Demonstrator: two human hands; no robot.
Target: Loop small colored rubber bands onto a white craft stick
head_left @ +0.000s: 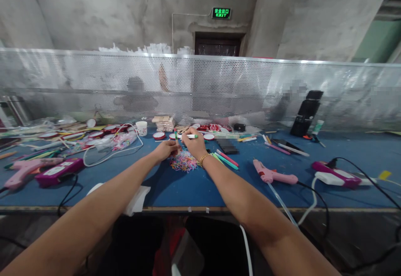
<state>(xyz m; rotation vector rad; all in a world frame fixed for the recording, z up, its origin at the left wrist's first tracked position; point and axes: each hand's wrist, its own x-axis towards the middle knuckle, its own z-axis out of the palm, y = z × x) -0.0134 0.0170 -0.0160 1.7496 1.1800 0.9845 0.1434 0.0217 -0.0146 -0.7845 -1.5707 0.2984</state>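
Note:
Both my arms reach out over a blue worktable (188, 188). My left hand (166, 149) is closed in a pinch on a thin green stick (176, 137) held upright. My right hand (194, 144) is closed round a white marker with a green cap (191, 136), its tip meeting the stick. A gold bracelet sits on my right wrist. Just below both hands lies a pile of small colourful bands (184, 161).
A pink glue gun (273, 176) lies right of centre, another glue gun (336, 175) further right, and one more (23, 170) at the left beside a magenta box (59, 171). Coloured pens (227, 159), red-white discs (159, 135), a white cup (141, 128) and a black bottle (306, 113) stand before a perforated metal screen.

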